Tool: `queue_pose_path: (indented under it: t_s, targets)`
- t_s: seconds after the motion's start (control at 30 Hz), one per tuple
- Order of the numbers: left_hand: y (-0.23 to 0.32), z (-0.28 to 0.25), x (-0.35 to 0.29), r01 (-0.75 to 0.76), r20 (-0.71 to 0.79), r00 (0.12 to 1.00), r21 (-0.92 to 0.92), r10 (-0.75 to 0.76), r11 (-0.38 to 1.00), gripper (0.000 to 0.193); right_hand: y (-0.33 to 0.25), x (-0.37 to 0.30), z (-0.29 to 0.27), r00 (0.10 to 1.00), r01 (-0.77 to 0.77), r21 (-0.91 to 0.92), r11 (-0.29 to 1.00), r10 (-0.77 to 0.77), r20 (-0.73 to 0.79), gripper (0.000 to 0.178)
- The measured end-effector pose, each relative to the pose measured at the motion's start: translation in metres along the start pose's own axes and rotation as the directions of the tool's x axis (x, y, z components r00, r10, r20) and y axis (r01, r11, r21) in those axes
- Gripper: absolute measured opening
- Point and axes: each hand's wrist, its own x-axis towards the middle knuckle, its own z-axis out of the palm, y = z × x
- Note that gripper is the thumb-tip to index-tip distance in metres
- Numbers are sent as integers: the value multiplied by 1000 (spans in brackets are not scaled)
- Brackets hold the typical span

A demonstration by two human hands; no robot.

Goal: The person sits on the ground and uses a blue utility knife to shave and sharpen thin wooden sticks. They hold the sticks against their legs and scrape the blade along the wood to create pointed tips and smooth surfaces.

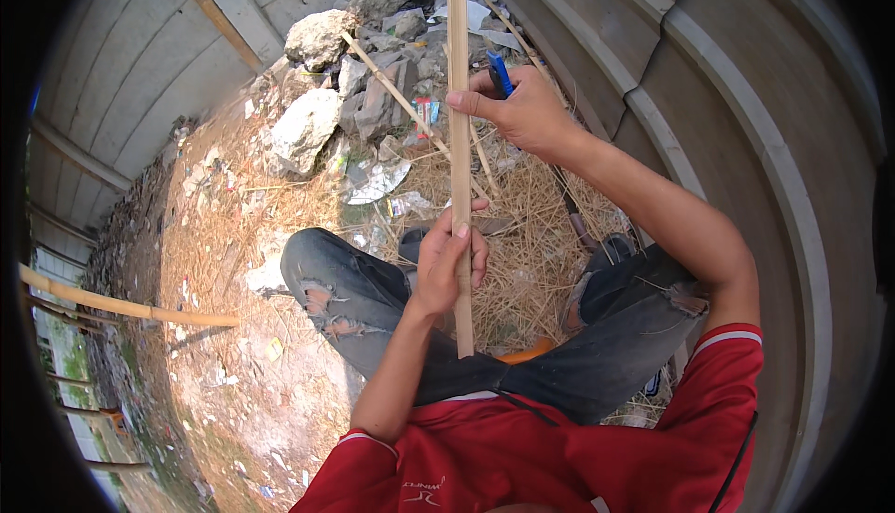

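Note:
A long, pale bamboo strip (459, 154) stands nearly upright in the picture, running from the top edge down to my lap. My left hand (447, 256) is wrapped around its lower part, thumb in front and fingertips showing on the right side. Higher up, my right hand (522, 112) grips a blue cutter (500, 75), of which only the blue body shows; any blade is hidden. The right thumb presses against the strip's right edge, while the other fingers are mostly out of sight behind the hand.
Ripped dark jeans (364, 317) cover my bent legs. Pale shavings (522, 214) litter the ground ahead. Beyond lie rocks (303, 131), rubbish and another thin bamboo stick (396, 93). A ribbed wall (727, 112) closes the right side; a bamboo pole (130, 303) reaches in from the left.

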Motion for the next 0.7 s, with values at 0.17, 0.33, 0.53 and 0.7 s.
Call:
queue_pose_path:
  t_s: [0.17, 0.33, 0.53, 0.7]
  targets:
    - [13, -8, 5, 118, -90, 989, 42, -114, 992, 32, -7, -8, 2, 986, -70, -271, 960, 107, 124, 30]
    - [24, -13, 9, 195, -181, 970, 158, -166, 968, 28, -4, -23, 5, 972, 126, -754, 645, 70, 222, 24]
    - [33, -3, 15, 259, -245, 952, 311, -186, 915, 29, 5, -39, 27, 965, 147, -822, 550, 104, 242, 23]
    - [28, 18, -7, 313, -237, 947, 519, -218, 795, 30, 33, 12, -24, 996, -69, -874, 481, 90, -29, 23]
